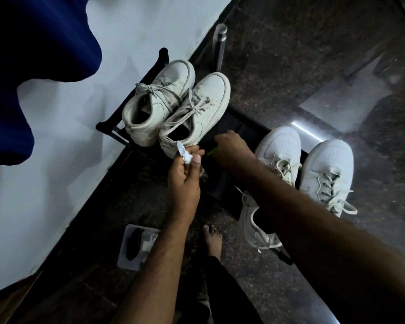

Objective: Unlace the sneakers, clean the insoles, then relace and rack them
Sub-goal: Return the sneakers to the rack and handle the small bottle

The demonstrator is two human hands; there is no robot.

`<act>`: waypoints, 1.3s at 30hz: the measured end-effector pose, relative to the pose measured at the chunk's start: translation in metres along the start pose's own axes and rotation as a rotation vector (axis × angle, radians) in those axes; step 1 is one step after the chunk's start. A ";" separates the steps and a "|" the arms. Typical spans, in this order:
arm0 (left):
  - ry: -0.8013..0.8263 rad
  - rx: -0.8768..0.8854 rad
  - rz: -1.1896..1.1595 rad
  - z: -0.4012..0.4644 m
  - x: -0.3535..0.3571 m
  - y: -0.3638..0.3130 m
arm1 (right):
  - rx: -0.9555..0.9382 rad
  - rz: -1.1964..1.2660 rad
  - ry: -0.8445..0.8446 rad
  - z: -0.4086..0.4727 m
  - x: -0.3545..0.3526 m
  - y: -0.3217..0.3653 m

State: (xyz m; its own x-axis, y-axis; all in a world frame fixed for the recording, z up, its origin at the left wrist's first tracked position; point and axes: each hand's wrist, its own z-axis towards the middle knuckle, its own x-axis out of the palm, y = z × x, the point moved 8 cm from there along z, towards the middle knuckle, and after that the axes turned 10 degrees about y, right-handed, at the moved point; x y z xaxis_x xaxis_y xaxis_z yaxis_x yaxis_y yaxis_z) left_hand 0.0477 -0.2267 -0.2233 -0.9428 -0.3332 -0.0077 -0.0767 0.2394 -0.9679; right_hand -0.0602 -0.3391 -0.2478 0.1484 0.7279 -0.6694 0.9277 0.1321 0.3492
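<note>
Biggest thing I've got in view is the white wall (63,136) down the left of the frame, then the dark speckled floor (290,66). A black shoe rack (239,123) runs diagonally through the middle. A greyish laced pair of sneakers (173,106) sits on it at centre top, and a whiter laced pair (313,169) is at centre right, one shoe partly behind my right forearm. A clear tray (136,246) is on the floor at lower centre. My left hand (185,174) is pinching a small wad of white tissue (185,155) right beside the heel of the nearer greyish sneaker. My right hand (232,148) is curled over something thin and green (212,152), can't tell what it is.
</note>
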 end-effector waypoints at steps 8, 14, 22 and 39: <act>-0.038 -0.011 -0.078 -0.011 -0.006 0.002 | 0.009 0.994 0.099 -0.037 0.004 -0.002; -0.142 -0.077 -0.172 -0.026 -0.021 0.007 | -0.055 1.203 -0.012 -0.059 0.008 -0.005; -0.136 -0.081 -0.166 -0.033 -0.037 0.012 | 0.170 0.073 -0.125 -0.026 0.020 0.011; -0.184 -0.054 -0.126 -0.055 -0.083 0.028 | -0.129 0.407 -0.113 -0.060 0.041 0.060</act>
State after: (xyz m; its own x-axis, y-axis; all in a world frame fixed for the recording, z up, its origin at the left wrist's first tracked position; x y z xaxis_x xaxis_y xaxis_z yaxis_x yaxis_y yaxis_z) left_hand 0.1062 -0.1423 -0.2364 -0.8500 -0.5231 0.0616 -0.2118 0.2323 -0.9493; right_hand -0.0189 -0.2608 -0.2151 0.5358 0.6611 -0.5252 0.7369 -0.0624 0.6732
